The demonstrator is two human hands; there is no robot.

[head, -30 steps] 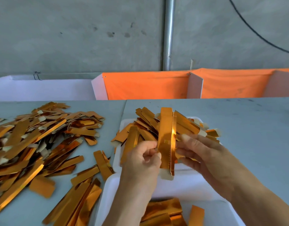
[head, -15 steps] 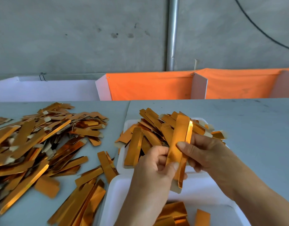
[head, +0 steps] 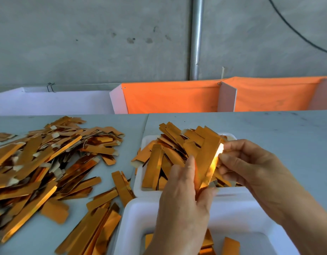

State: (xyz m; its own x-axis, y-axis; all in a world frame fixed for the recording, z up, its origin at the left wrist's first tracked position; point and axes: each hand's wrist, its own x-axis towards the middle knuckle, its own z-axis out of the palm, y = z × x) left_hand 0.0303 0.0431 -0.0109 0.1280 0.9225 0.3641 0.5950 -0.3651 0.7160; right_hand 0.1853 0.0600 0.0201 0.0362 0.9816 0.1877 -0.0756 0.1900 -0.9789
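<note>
I hold one long shiny gold card strip (head: 207, 159) upright over the white trays. My left hand (head: 183, 196) grips its lower end between thumb and fingers. My right hand (head: 251, 162) pinches its right edge near the top, where the foil glares bright. Behind the strip, a far white tray (head: 138, 173) is heaped with more gold strips (head: 177, 144). A nearer white tray (head: 238, 218) below my hands holds a few gold strips (head: 231, 245).
A large loose pile of gold strips (head: 39, 162) covers the grey table (head: 278, 135) at the left, with more strips (head: 96, 227) at the near left. Orange and white partitions (head: 170, 98) stand along the table's back edge before a concrete wall.
The strip has tilted further to the right and its right edge has opened outward. My right hand has shifted up to pinch the upper edge. My left hand's fingers straightened along the strip.
</note>
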